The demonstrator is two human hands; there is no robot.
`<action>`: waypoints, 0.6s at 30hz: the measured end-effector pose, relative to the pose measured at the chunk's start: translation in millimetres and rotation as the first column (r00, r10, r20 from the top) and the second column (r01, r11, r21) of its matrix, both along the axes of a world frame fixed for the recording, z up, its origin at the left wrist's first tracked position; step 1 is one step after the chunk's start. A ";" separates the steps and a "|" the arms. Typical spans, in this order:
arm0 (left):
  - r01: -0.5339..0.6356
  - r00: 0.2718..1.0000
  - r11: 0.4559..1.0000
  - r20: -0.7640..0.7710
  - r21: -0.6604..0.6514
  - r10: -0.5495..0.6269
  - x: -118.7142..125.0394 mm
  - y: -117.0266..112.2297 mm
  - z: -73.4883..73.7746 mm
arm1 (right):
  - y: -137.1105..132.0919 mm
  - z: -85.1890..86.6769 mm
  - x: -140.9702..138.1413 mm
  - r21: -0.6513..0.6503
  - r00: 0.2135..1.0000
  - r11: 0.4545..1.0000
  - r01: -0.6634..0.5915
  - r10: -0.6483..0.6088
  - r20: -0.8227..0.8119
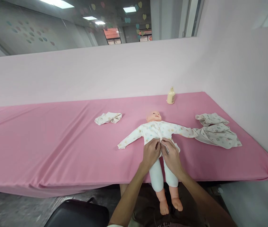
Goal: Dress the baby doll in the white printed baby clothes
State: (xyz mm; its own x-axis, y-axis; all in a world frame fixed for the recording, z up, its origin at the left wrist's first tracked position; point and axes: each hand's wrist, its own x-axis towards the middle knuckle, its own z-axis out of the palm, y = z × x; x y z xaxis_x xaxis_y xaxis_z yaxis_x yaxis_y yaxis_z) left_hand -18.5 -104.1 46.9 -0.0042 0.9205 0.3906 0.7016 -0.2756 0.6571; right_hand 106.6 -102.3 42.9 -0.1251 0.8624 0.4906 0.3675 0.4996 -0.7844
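Observation:
A baby doll (156, 129) lies on its back, dressed in a white patterned wrap shirt and white trousers, its arms spread and its bare feet past the table's front edge. At the doll's waist, my left hand (152, 152) pinches a thin white tie string (161, 139) of the shirt. Close beside it, my right hand (171, 155) also has its fingers closed on the string, and a loop of it hangs near that hand. My fingers partly hide the strings and the lower front of the shirt.
A pink cloth covers the table (77, 148). A small folded patterned cloth (108, 118) lies left of the doll. Crumpled patterned clothes (219, 134) lie at the right, touching the doll's sleeve. A yellowish pump bottle (171, 96) stands at the back. A black chair (77, 214) is below left.

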 end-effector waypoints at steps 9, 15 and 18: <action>0.000 0.984 0.974 0.175 -0.228 0.041 0.2 2.3 18.1 | 0.0 -3.7 2.8 0.027 0.995 0.999 -0.027 0.024 0.100; -0.084 0.992 0.972 0.074 -0.219 0.103 4.9 6.3 15.8 | 1.5 -6.9 5.9 0.002 0.994 1.000 -0.019 0.019 0.111; -0.115 0.989 0.969 0.061 -0.219 0.131 6.1 6.2 14.7 | 1.6 -8.0 6.6 -0.011 0.994 1.000 -0.013 0.014 0.106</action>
